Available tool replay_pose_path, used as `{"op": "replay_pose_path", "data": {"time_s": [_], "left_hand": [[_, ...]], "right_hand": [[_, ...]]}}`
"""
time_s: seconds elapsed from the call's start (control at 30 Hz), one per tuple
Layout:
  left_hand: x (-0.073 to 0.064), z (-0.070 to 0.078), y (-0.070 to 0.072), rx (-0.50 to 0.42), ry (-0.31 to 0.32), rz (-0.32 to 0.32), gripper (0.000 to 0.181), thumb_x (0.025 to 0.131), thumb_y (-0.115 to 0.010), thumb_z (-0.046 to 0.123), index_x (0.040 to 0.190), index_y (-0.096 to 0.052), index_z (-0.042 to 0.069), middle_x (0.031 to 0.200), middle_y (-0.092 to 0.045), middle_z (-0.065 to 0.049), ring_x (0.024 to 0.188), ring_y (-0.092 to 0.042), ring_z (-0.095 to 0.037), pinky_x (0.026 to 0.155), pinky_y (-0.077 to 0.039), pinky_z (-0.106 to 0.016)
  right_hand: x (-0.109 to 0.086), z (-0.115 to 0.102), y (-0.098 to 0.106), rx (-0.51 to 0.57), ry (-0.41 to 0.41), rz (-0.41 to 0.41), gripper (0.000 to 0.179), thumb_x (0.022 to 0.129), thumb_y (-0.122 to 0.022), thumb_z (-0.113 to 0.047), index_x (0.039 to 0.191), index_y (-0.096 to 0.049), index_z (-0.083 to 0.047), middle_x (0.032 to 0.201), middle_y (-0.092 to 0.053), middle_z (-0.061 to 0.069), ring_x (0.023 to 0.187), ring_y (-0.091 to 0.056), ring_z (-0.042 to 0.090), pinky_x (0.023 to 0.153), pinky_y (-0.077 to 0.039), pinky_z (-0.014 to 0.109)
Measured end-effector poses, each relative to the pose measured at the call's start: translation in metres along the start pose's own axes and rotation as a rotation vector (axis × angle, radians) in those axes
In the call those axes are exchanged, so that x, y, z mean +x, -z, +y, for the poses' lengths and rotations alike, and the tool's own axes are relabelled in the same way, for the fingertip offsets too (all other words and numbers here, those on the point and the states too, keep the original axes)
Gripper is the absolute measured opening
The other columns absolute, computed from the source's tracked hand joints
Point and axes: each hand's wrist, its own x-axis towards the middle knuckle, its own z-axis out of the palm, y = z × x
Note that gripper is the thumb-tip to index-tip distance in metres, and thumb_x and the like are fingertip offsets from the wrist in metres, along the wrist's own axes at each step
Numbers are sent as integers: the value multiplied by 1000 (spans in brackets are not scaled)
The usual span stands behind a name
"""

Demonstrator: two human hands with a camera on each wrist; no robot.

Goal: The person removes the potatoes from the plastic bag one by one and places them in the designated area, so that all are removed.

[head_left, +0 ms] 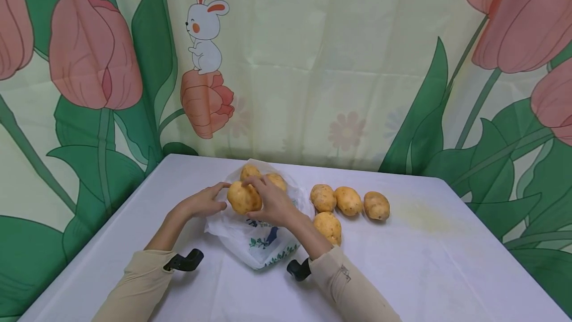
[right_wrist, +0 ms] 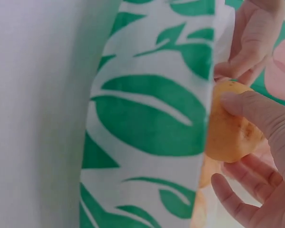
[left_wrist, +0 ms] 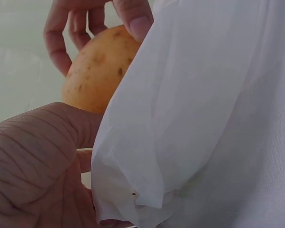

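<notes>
Head view: a potato (head_left: pixel 239 198) lies inside the right hand's pinching grip (head_left: pixel 274 205), left hand (head_left: pixel 202 203) spread beside it.

We've got pale cloth backdrop (head_left: pixel 290 39) far side, big pink tulips (head_left: pixel 96 53) left and right, bunny print (head_left: pixel 207 34) far left. White-covered table (head_left: pixel 438 272) near us, yellowish stain (head_left: pixel 422 214) right.

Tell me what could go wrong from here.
The held potato might slip, since the right-hand grip is on a rounded surface.
The bag has a thin, loose edge close to the left-hand grip, so it could snag.
The right forearm lies near a loose potato beside the bag and might nudge it into rolling.
</notes>
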Motion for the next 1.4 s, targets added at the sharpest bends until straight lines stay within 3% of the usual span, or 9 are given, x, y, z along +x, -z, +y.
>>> {"op": "replay_pose_path", "data": {"time_s": [0.23, 0.47, 0.9, 1.2, 1.4], "left_hand": [[2, -1, -1, 1, 4, -3, 65, 95, -60, 16, 154, -37, 0, 155, -37, -34, 143, -35, -51, 112, -33, -67], [4, -3, -2, -3, 3, -4, 65, 95, -59, 16, 154, -36, -1, 155, -37, -34, 144, -34, -51, 114, -31, -67], [3, -2, -2, 7, 20, 4, 65, 95, -58, 16, 154, -35, -1, 157, -35, -33, 146, -32, -50, 115, -31, -65], [5, 0, -4, 6, 44, 4, 66, 96, -58, 15, 155, -35, 0, 157, -33, -34, 145, -32, -51, 114, -32, -66], [5, 0, -5, 7, 48, 0, 66, 96, -58, 15, 155, -34, -1, 157, -32, -34, 145, -32, -52, 114, -33, -66]], "right_hand": [[-11, -1, 5, 47, 28, 44, 68, 80, -88, -24, 137, -51, -22, 123, -54, 5, 105, -58, 20, 89, -54, 37], [-24, 1, 9, 64, 76, 83, 68, 79, -88, -25, 137, -52, -20, 125, -54, 5, 109, -60, 20, 86, -56, 33], [-51, 1, 21, 74, 76, 136, 68, 79, -89, -26, 136, -53, -20, 124, -54, 2, 108, -63, 18, 80, -56, 32], [-67, 7, 33, 80, 30, 150, 69, 78, -89, -29, 136, -53, -24, 128, -54, -2, 106, -60, 14, 79, -53, 29], [-76, 13, 39, 100, 35, 159, 70, 78, -90, -27, 136, -52, -22, 130, -54, 0, 109, -61, 17, 83, -57, 37]]}}
